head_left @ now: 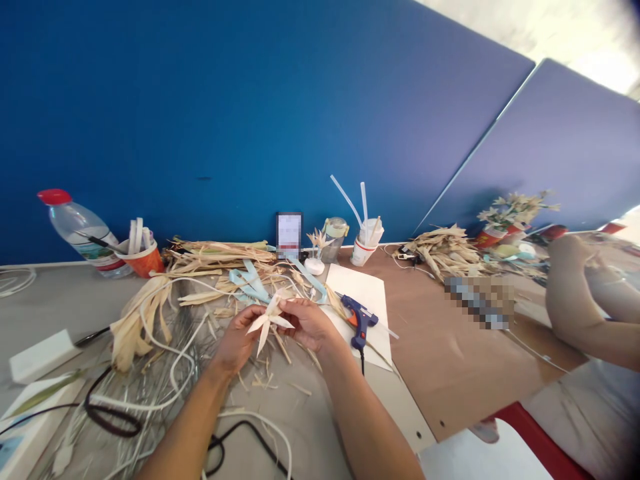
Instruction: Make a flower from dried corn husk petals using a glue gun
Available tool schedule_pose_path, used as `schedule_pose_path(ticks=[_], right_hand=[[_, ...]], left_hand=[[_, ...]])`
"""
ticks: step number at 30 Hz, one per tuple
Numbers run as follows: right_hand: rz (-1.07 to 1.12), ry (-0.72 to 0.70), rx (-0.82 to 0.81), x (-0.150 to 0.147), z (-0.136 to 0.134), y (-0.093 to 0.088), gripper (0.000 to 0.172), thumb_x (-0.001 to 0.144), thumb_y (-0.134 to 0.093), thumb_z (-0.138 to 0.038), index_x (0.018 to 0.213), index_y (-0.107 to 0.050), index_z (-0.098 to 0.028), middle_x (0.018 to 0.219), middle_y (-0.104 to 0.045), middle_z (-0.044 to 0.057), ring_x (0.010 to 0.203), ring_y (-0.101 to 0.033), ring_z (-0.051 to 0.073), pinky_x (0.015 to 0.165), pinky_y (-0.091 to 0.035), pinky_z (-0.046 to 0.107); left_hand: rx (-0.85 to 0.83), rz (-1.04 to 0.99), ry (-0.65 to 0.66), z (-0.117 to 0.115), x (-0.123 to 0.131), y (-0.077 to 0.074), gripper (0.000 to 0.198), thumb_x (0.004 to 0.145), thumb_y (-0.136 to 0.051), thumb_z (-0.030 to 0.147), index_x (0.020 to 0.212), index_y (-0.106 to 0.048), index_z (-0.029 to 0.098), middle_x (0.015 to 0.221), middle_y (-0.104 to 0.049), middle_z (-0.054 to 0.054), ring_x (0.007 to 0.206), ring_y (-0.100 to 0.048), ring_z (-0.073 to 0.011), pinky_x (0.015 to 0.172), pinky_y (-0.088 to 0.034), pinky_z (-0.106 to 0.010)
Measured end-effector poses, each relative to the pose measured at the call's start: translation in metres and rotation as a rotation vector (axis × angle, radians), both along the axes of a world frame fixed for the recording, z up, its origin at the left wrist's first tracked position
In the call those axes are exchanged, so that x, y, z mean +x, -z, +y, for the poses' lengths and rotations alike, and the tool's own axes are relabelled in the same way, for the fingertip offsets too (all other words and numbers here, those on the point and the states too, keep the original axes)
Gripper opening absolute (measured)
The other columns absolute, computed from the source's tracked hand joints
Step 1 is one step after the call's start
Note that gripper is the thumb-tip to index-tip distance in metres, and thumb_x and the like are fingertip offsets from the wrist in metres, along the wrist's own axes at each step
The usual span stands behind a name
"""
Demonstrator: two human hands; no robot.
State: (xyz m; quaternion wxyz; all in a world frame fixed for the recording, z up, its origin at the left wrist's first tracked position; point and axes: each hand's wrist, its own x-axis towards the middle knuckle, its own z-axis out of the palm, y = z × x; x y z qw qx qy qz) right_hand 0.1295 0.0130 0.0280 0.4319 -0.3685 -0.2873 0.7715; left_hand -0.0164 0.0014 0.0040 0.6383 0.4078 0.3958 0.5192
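A pale flower made of pointed husk petals [270, 321] is held up between my two hands above the grey table. My left hand [241, 339] pinches it from the left side, its fingers closed. From the right, my right hand [309, 325] grips its upper edge between thumb and fingers. Small husk scraps lie on the table below. A blue glue gun [364, 320] rests on white paper [376, 293] to the right of my right hand. Behind the flower are light blue ribbon [247, 283] and a heap of dried husks [220, 257].
A bottle [83, 230], an orange cup [143, 257], a phone [289, 233], a small flower on a white base [315, 265] and a white cup [365, 248] line the blue partition. Cables cross the left. Another person's arm [575, 307] is at right.
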Motion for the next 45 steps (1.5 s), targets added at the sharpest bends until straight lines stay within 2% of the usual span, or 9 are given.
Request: schedule_pose_path(ticks=[6,14,24,28,32,36,41,45], right_hand=[[-0.083,-0.056,0.171,0.002,0.0,0.002,0.014,0.054,-0.071,-0.023,0.062,-0.066,-0.014,0.055,-0.059,-0.002,0.048,-0.046,0.008,0.05,-0.035,0.021],[-0.147,-0.035,0.236,0.002,0.001,-0.001,0.002,0.054,-0.062,-0.017,0.056,-0.062,-0.015,0.047,-0.052,-0.005,0.042,-0.034,0.006,0.045,-0.021,0.022],[-0.338,0.037,0.346,-0.004,-0.002,-0.004,0.007,0.06,-0.053,-0.016,0.061,-0.059,-0.015,0.051,-0.051,-0.005,0.045,-0.035,0.006,0.048,-0.023,0.022],[-0.326,0.048,0.358,-0.004,-0.002,-0.005,0.003,0.061,-0.058,-0.018,0.062,-0.058,-0.016,0.052,-0.05,-0.006,0.046,-0.036,0.006,0.048,-0.023,0.022],[-0.254,0.08,0.311,-0.004,-0.001,-0.003,0.013,0.058,-0.067,-0.024,0.063,-0.058,-0.016,0.055,-0.054,-0.005,0.049,-0.042,0.008,0.051,-0.027,0.022],[-0.19,0.053,0.265,-0.001,0.001,-0.001,0.014,0.057,-0.068,-0.025,0.062,-0.059,-0.016,0.051,-0.051,-0.005,0.047,-0.039,0.008,0.05,-0.027,0.023],[-0.237,0.084,0.264,0.0,0.001,-0.002,0.014,0.055,-0.063,-0.018,0.068,-0.059,-0.018,0.054,-0.055,-0.005,0.047,-0.043,0.008,0.05,-0.029,0.022],[-0.326,0.078,0.352,0.0,0.0,-0.002,0.011,0.057,-0.059,-0.017,0.068,-0.058,-0.018,0.055,-0.053,-0.006,0.048,-0.042,0.008,0.05,-0.029,0.021]], left_hand=[[-0.066,0.03,-0.027,-0.001,-0.003,-0.005,0.025,0.05,-0.074,0.032,0.067,-0.06,0.02,0.055,-0.054,0.005,0.05,-0.046,-0.0105,0.05,-0.036,-0.022],[0.001,0.082,0.03,0.003,-0.007,0.009,0.019,0.057,-0.072,0.031,0.071,-0.065,0.021,0.056,-0.057,0.003,0.051,-0.049,-0.0124,0.049,-0.038,-0.023],[-0.008,0.059,0.02,0.002,-0.006,0.007,0.014,0.059,-0.071,0.027,0.07,-0.065,0.02,0.054,-0.056,0.004,0.049,-0.046,-0.0107,0.048,-0.037,-0.022],[-0.032,0.026,-0.003,0.003,-0.006,0.007,0.017,0.057,-0.073,0.026,0.071,-0.065,0.02,0.055,-0.057,0.005,0.05,-0.048,-0.0111,0.05,-0.038,-0.022],[-0.04,0.043,-0.025,0.004,-0.006,0.009,0.017,0.057,-0.073,0.027,0.071,-0.065,0.02,0.061,-0.061,0.004,0.054,-0.051,-0.0116,0.053,-0.04,-0.022],[-0.026,0.024,-0.038,0.005,-0.007,0.011,0.019,0.057,-0.074,0.026,0.072,-0.066,0.019,0.065,-0.062,0.003,0.056,-0.051,-0.0108,0.054,-0.039,-0.021],[0.001,0.05,0.01,0.006,-0.006,0.013,0.013,0.062,-0.072,0.025,0.072,-0.066,0.019,0.062,-0.059,0.004,0.054,-0.048,-0.0092,0.053,-0.036,-0.019],[-0.006,0.063,0.012,0.005,-0.006,0.014,0.012,0.063,-0.071,0.024,0.073,-0.066,0.018,0.063,-0.059,0.004,0.055,-0.048,-0.0091,0.054,-0.037,-0.019]])
